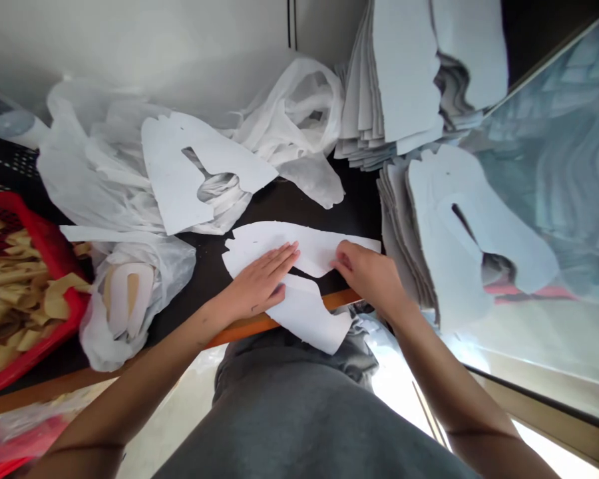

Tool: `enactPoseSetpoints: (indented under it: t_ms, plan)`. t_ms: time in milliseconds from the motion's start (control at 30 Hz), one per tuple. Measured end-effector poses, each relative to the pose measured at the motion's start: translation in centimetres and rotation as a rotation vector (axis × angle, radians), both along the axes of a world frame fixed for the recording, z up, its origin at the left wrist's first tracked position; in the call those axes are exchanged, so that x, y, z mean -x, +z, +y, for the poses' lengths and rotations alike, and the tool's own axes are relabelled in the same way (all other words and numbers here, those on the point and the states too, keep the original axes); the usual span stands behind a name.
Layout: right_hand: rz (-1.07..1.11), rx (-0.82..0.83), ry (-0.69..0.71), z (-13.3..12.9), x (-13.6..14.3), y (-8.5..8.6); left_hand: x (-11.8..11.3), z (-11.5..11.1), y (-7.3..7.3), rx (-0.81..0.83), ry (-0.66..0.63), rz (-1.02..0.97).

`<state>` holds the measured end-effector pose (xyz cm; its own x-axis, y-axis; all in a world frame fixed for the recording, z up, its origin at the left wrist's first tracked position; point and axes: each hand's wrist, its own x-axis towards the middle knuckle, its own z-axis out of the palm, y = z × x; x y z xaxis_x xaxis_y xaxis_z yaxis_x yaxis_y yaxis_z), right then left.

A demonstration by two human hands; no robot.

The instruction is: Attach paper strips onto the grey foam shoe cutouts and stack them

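A white cut-out sheet [274, 238], notched at its left end and with an opening through its middle, lies on the dark tabletop in front of me. Its lower arm hangs over the table's front edge. My left hand [259, 283] rests flat on the left part of the sheet, fingers stretched out. With bent fingers pressed together, my right hand [369, 273] pinches at the sheet's right part; the fingertips partly hide that spot. Another cut-out of similar shape [170, 166] lies on plastic bags beyond my left hand.
Stacks of similar white pieces [404, 73] stand at the back right, and another stack [444, 226] leans by a glass pane [569, 199]. A red basket [74, 306] of tan strips sits at left. Beside it is a plastic bag [104, 352] with pale pieces.
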<state>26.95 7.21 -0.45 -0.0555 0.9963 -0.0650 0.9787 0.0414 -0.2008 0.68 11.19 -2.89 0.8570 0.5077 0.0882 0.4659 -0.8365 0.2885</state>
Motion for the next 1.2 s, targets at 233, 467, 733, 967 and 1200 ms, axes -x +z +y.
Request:
enactPoseSetpoints:
  t_ms: [233, 467, 733, 967, 1200]
  plan:
    - [0.236, -0.226, 0.565, -2.4, 1.2, -0.2, 2.3, -6.1, 0.2, -0.052, 0.288, -0.059]
    - [-0.078, -0.187, 0.753, -1.9, 2.4, 0.5, 2.2, -8.4, -1.0, -0.162, 0.286, -0.032]
    - [-0.181, -0.319, 0.649, -1.1, 3.9, 2.7, 1.3, -7.4, -0.1, -0.116, 0.294, -0.062]
    - [-0.029, -0.464, 0.58, -2.6, 3.5, 1.4, 0.0, -8.7, -1.2, -0.166, 0.431, -0.122]
    - [0.113, -0.388, 0.507, -4.7, 1.9, -1.7, 0.1, -8.4, -2.7, -0.154, 0.286, -0.076]
